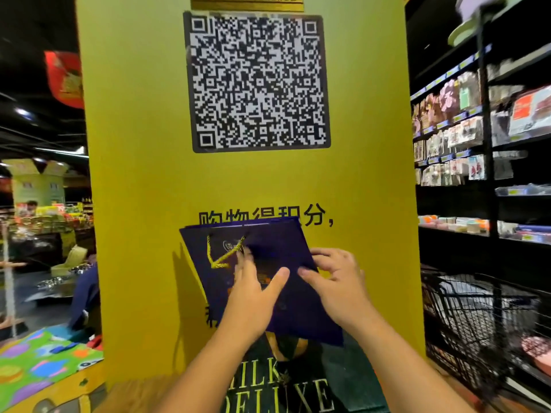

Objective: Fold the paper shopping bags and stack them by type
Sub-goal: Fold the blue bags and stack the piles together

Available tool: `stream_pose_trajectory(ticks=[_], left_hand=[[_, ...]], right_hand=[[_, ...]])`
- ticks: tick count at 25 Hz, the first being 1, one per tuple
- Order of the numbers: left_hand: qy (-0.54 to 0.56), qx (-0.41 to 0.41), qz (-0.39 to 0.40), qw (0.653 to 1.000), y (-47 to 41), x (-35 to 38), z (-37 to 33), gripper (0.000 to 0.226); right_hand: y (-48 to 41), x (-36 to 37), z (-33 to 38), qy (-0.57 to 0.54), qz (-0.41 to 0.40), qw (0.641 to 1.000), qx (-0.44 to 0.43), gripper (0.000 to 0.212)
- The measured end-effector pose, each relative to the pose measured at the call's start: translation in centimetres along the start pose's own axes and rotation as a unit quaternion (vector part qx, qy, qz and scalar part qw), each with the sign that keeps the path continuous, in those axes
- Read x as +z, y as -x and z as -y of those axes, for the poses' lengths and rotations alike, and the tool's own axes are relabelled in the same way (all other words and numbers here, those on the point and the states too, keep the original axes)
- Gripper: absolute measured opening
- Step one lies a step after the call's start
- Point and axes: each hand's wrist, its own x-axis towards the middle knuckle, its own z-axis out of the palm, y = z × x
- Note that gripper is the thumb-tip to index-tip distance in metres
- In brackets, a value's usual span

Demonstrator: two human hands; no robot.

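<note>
A: Where to look for the navy paper bag (277,242)?

B: Up in the air, tilted, in front of the yellow pillar (143,174), above the green "MILK DELUXE" bag (277,386) lying flat below.

A: And the hands?

B: Left hand (253,296) spread on the front face, pressing with palm and thumb, blurred at the fingertips near the gold cord handle (222,254). Right hand (337,281) pinching the right edge, with thumb in front and fingers curled round behind.

A: Flattened yet?

B: Mostly, by the look of it (more than one edge visible along the top, so perhaps misaligned sides, perhaps a second bag; hard to tell).

A: How to finish well, then?

B: Tuck the handle flat within the outline first. Square up the top edges. Sweep the left palm from the middle outward to sharpen the creases. Pinch lightly on the right, to avoid denting the paper. Lay down only on a pile of the same kind, probably not on the green one.
</note>
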Motion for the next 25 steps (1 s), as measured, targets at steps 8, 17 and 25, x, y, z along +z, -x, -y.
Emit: stream_pose_trajectory(ticks=[8,17,25], left_hand=[[0.323,-0.037,0.074,0.943,0.7,-1.9,-0.8,0.122],[0.510,-0.018,0.106,0.853,3.8,-12.7,-5.7,0.039],[0.488,-0.142,-0.045,0.860,1.0,-14.0,3.3,0.035]], right_hand=[[2.1,1.6,0.9,-0.231,0.236,0.938,0.104,0.034],[-0.9,5.6,4.7,-0.201,0.221,0.950,-0.085,0.037],[-3.0,-0.1,0.0,0.089,-0.124,0.976,-0.154,0.040]])
